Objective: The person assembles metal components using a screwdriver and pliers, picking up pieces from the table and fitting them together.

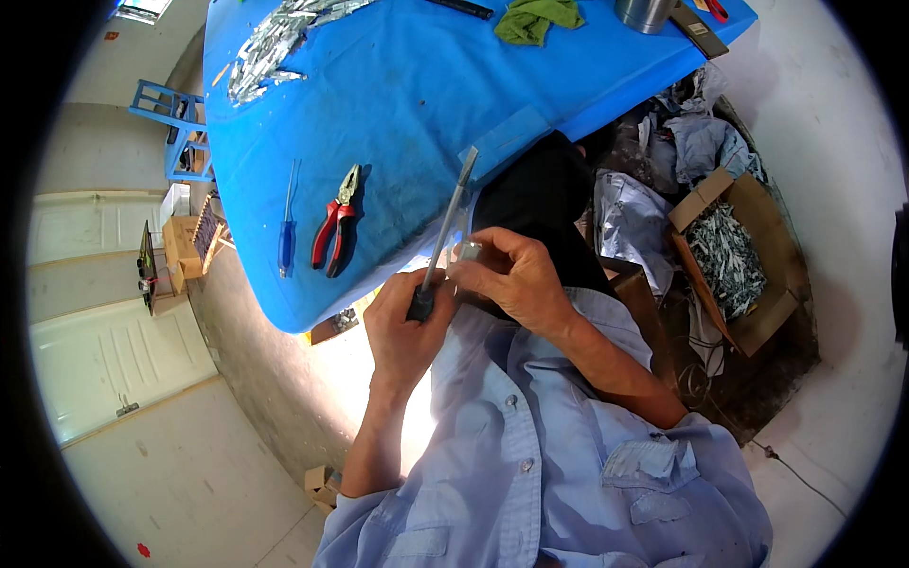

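Observation:
My left hand (402, 322) is wrapped round a long narrow metal tool (449, 222) with a black handle end. Its shaft slants up and away past the table's near edge; whether it is a file or a blade I cannot tell. Close against it, my right hand (516, 279) pinches a small silvery metal piece (468, 252), partly covered by the fingers. Both hands are over my lap, almost touching. On the blue-covered table (379, 114), beyond my left hand, lie red-and-black pliers (335, 222) and a screwdriver (286, 237) with a blue handle.
Many shiny metal strips (270, 52) are heaped at the table's far left. A green cloth (538, 19) and a metal cup (646, 13) are at the far side. To my right, an open cardboard box (724, 260) of metal pieces stands beside crumpled plastic bags (630, 222).

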Tool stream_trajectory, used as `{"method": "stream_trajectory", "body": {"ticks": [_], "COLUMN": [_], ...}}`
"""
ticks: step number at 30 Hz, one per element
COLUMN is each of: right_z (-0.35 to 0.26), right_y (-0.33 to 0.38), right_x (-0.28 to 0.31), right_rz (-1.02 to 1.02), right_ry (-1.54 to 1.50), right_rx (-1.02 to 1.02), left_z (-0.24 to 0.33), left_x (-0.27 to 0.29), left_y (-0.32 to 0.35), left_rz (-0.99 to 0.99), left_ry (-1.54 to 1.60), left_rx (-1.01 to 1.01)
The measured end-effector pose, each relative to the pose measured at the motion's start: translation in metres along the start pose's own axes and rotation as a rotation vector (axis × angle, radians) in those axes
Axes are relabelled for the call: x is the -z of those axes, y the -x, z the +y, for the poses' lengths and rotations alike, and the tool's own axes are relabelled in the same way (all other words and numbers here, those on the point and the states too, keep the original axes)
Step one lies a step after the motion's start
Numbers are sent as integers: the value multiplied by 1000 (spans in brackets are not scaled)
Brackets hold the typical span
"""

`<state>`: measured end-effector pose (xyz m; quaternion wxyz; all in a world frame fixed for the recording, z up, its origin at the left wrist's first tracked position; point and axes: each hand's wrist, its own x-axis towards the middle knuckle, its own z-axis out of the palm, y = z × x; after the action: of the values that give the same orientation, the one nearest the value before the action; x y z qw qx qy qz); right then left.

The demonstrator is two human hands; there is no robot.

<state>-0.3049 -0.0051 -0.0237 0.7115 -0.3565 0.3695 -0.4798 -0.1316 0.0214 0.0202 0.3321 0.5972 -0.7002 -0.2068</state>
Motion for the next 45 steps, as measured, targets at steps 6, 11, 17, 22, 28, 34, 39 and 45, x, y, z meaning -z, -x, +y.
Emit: {"method": "stream_trajectory", "body": {"ticks": [6,11,17,22,28,34,39,45], "right_z": [-3,-3,0,10,0,-10,-1,13], "right_y": [0,1,0,-3,-6,-4,-3,-1], "right_x": [6,12,14,15,14,1,4,3], "right_rz": [-40,-111,-176,-194,-129,29,10,33], "right_ry": [-4,-136,-280,-445,-190,-16,-2,40], "right_rx": [-12,15,4,-36,-24,-153,-74,72], "left_z": [8,9,2,5,5,4,4,4], "left_x": [3,5,4,2,3,-6,-9,-11], "left_y": [3,5,9,6,-2,0,0,0], "left_rz": [-62,-80,-76,-81,-55,62,77,39], "left_ry": [131,272,368,463,203,-140,-196,-174], "left_rx": [180,252,228,322,194,-116,-189,-194]}}
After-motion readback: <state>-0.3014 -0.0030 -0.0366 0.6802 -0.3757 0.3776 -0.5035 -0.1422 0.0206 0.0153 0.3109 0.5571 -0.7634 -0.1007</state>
